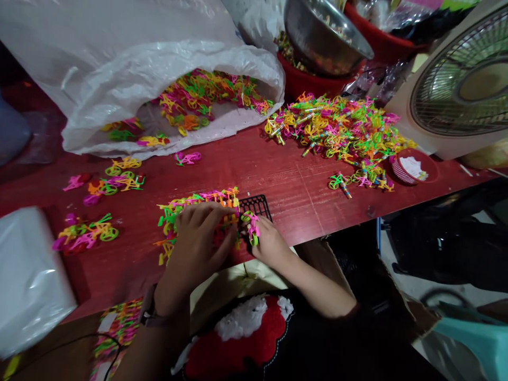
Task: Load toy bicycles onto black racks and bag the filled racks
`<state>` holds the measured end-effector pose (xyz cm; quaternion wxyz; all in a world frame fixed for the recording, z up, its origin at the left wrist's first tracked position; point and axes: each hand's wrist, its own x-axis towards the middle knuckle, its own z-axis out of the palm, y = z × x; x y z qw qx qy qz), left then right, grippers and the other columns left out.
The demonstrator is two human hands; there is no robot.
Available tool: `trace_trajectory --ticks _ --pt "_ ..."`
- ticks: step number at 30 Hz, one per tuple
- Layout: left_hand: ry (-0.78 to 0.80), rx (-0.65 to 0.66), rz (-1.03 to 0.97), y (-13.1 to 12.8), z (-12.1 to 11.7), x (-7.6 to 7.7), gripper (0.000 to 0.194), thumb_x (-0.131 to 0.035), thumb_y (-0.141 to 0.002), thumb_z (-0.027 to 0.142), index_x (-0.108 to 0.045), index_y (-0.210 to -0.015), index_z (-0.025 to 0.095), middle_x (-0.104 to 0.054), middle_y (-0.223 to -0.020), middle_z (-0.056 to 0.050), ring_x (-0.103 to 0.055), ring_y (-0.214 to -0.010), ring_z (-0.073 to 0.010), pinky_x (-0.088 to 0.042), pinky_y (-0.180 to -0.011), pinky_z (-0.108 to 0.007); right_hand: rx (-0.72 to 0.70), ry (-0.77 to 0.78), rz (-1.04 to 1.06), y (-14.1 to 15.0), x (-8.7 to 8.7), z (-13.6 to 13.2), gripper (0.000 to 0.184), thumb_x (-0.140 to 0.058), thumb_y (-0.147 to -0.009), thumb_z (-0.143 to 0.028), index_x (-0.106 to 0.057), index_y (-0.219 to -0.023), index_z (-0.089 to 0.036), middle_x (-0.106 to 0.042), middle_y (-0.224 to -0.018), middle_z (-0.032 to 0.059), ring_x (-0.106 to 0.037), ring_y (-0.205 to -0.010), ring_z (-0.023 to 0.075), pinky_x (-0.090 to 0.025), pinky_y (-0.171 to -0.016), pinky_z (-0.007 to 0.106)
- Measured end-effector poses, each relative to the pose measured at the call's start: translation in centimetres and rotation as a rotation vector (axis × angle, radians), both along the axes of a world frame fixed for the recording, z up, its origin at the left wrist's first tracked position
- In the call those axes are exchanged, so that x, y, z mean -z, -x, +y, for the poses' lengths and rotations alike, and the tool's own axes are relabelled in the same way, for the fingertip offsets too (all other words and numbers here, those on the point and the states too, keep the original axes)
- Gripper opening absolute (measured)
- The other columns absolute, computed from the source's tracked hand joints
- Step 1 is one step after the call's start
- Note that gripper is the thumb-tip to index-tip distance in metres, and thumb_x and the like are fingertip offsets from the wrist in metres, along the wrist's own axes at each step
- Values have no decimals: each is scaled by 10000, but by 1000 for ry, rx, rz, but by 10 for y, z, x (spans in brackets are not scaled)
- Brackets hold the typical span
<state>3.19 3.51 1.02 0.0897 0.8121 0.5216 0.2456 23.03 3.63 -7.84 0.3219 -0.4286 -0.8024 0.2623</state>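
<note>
Near the table's front edge stands a black grid rack (260, 203), its left part covered by rows of small neon plastic toy pieces (198, 198). My left hand (200, 235) lies over these rows, its fingers spread and bent, the thumb apart from the index finger. What its fingertips touch is partly hidden. At the rack's right end my right hand (272, 243) is closed on a small pink and yellow-green toy bicycle (252, 226). The right fingertips are mostly hidden behind the toy.
A white plastic sack (178, 53) spills more toys at the back left. A heap of assembled toys (337, 129) lies at the back right, by a fan (464, 84) and a small red basket (405, 169). Loose pieces (87, 233) lie left; a steel bowl (325, 37) sits behind.
</note>
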Motion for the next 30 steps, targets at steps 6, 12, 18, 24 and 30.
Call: trace_trajectory --ticks 6,12,18,24,30 --pt "-58 104 41 -15 3 -9 280 -649 -983 339 -657 -1249 252 -698 -1203 -78 -541 -1097 -321 -410 -932 -504 18 0 -74 3 -5 0 466 -552 -782 -8 -586 -1231 -125 -650 -1130 156 -587 -1105 285 -525 -1048 464" --pt "-6 148 32 -26 13 -6 58 -621 -993 240 -672 -971 221 -739 -1037 -53 -573 -1021 -294 -411 -908 -481 11 -21 -81 1 -2 -2 300 -534 -804 -40 -597 -1064 -174 -628 -1026 113 -562 -1000 271 -550 -920 441" --pt "54 102 -9 -20 14 -4 43 -612 -985 245 -625 -991 204 -698 -991 -65 -574 -958 -261 -452 -909 -460 1 -14 -112 6 -7 3 239 -534 -848 -58 -621 -1031 -183 -607 -1058 109 -551 -1013 255 -529 -887 392" --pt "66 104 -2 -14 15 -2 105 -567 -1015 263 -632 -1064 198 -687 -1108 -94 -590 -1031 -271 -468 -942 -473 6 1 -298 11 -21 5 241 -614 -782 -53 -632 -1000 -153 -625 -1022 125 -538 -951 274 -512 -810 397" --pt "36 146 5 -8 16 -3 198 -536 -1032 285 -667 -1140 183 -720 -1086 -99 -613 -996 -287 -481 -894 -484 -22 2 -330 14 -20 6 287 -618 -777 -53 -637 -1051 -140 -630 -1042 134 -528 -977 282 -496 -879 422"
